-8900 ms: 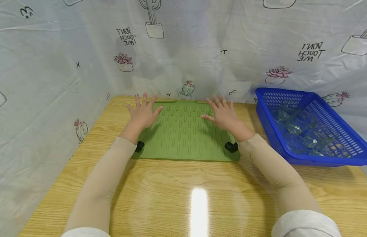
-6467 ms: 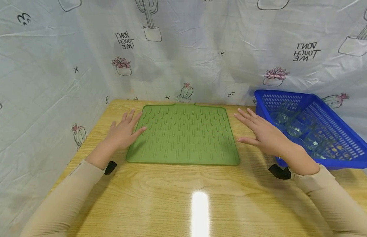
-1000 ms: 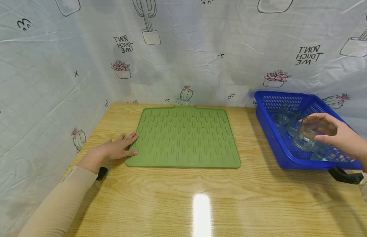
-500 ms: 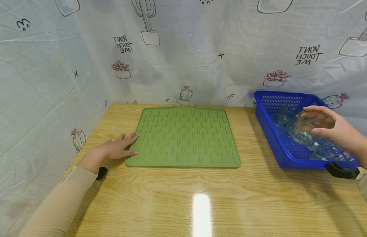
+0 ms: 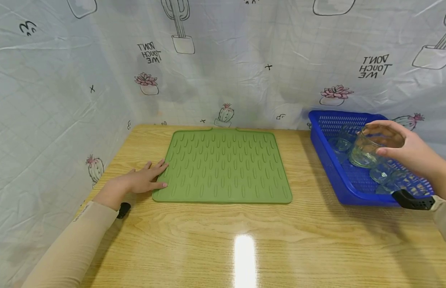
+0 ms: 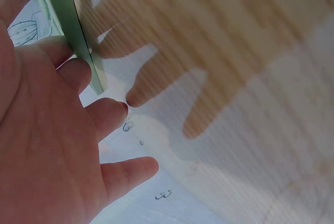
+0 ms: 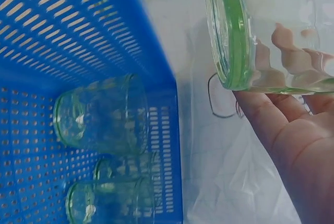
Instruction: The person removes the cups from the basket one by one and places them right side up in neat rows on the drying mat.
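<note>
My right hand (image 5: 415,154) grips a clear glass tumbler (image 5: 365,148) above the blue plastic basket (image 5: 325,162), thumb on the near side and fingers round the far side. In the right wrist view the same tumbler (image 7: 287,41) shows its thick greenish base, with the fingers (image 7: 266,117) against its side. My left hand (image 5: 141,181) lies with spread fingers at the left edge of the green ridged mat (image 5: 226,168). From the left wrist view, the fingers (image 6: 109,117) look nearly straight beside the mat's edge (image 6: 65,15).
Several other glasses (image 7: 99,114) lie or stand inside the basket, which has slotted walls and sits at the table's right. Wooden tabletop (image 5: 194,240) stretches in front of the mat. A printed cloth (image 5: 244,60) hangs behind and at the left.
Since a second ago, the right hand has raised the tumbler and shifted slightly left. Earlier both hands were over the mat, then apart above its sides; the left has since settled at its edge.
</note>
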Demonstrator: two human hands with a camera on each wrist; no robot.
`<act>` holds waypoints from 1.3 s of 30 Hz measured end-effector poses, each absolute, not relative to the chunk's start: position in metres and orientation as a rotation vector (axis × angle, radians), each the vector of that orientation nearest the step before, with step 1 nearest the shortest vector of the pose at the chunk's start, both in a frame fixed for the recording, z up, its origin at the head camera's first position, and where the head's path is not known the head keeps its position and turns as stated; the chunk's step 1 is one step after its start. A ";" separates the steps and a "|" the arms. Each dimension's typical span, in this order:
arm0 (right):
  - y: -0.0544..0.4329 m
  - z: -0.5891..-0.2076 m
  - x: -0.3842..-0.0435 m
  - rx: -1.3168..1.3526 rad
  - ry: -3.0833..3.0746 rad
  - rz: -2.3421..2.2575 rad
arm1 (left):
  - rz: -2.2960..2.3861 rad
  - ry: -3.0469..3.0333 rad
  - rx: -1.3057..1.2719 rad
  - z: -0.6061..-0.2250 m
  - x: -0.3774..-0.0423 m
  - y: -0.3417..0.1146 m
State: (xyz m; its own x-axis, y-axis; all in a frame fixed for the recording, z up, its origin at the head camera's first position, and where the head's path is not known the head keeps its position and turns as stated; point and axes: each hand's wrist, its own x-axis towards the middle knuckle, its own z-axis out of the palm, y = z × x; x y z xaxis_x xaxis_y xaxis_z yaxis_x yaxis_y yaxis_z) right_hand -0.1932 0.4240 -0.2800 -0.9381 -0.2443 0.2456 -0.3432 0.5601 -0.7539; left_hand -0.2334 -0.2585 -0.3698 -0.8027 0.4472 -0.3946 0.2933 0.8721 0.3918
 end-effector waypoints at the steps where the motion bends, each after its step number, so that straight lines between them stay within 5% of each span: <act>1: 0.422 -0.278 -0.194 0.506 -2.679 1.330 | 0.430 2.557 0.541 -0.370 -0.234 -0.258; 39: 0.311 -0.260 -0.234 0.649 -2.622 1.542 | 0.412 2.569 0.546 -0.370 -0.234 -0.258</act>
